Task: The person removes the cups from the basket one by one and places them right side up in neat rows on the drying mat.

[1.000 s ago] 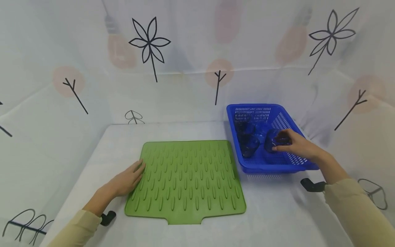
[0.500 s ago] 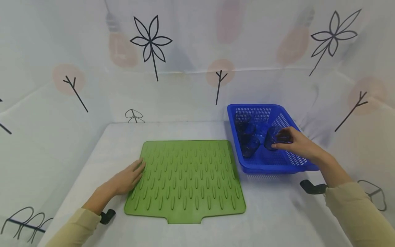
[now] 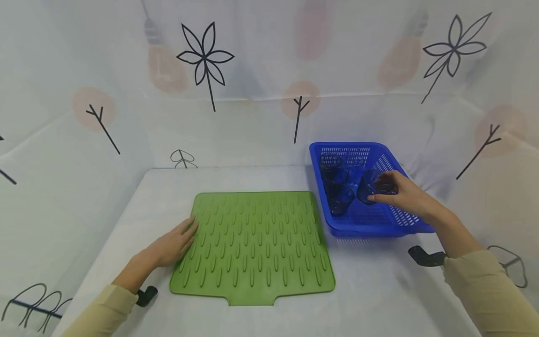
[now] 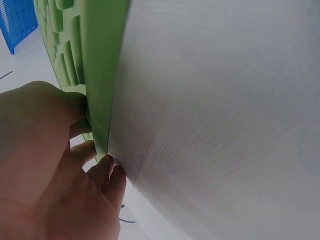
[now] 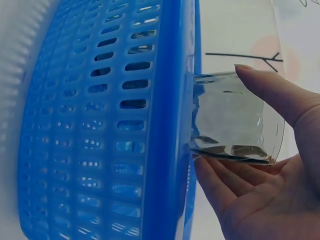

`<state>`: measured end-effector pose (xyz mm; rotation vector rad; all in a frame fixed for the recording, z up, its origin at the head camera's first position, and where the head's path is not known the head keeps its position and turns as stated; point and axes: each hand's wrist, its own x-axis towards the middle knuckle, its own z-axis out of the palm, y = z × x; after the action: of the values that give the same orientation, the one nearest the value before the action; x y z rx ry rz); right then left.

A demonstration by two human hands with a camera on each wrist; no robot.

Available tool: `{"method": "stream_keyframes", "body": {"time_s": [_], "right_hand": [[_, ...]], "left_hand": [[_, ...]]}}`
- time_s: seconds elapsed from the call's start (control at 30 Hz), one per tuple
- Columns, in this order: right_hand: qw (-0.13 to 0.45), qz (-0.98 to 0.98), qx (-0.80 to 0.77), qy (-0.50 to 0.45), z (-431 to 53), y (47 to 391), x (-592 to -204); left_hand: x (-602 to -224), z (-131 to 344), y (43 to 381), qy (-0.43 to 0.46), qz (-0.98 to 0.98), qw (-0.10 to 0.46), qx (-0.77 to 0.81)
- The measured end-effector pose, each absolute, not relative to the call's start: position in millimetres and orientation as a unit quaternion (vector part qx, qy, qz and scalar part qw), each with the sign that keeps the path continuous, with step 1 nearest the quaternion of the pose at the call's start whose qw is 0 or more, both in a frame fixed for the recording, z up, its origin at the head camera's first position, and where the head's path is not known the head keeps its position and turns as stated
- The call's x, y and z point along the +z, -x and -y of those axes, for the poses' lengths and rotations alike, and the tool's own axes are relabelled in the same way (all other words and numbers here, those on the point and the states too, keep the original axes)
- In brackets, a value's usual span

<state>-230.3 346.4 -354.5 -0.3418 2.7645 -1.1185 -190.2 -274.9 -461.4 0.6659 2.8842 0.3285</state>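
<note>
My right hand [image 3: 410,196] grips a clear drinking glass [image 3: 365,186] at the right side of the blue plastic basket [image 3: 366,232]. In the right wrist view, the thumb and fingers span the glass [image 5: 230,115], part of which stands above the basket's rim [image 5: 172,130]. More glasses [image 3: 342,201] sit along the basket's left side, tinted dark by the blue plastic. On the left, my left hand [image 3: 170,245] rests at the left edge of a green ridged mat [image 3: 257,245]. The left wrist view has its fingertips touching the mat's edge [image 4: 102,65] and the white surface.
A white cloth covers the table [image 3: 362,295], and printed white fabric [image 3: 252,126] hangs behind and at both sides. The basket stands at the back right, close beside the mat's right corner. A black strap end [image 3: 425,256] sticks out near each wrist.
My right hand has lifted the glass slightly inside the basket and shifted it a little left. The left hand, mat and basket have stayed in place.
</note>
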Motion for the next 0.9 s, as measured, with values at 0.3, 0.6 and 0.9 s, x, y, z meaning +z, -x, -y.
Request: {"method": "stream_keyframes", "body": {"time_s": [0.3,0.6,0.9], "right_hand": [[0.062,-0.92,-0.368,0.118,-343,228,-346],[0.052,-0.922,-0.364,0.12,-333,225,-337],[0.036,-0.917,-0.38,0.113,-318,218,-335]], "left_hand": [[-461,273,190,-0.216,-0.967,0.09,0.105],[-463,271,189,-0.205,-0.968,0.096,0.111],[-468,271,183,-0.209,-0.968,0.086,0.11]]}}
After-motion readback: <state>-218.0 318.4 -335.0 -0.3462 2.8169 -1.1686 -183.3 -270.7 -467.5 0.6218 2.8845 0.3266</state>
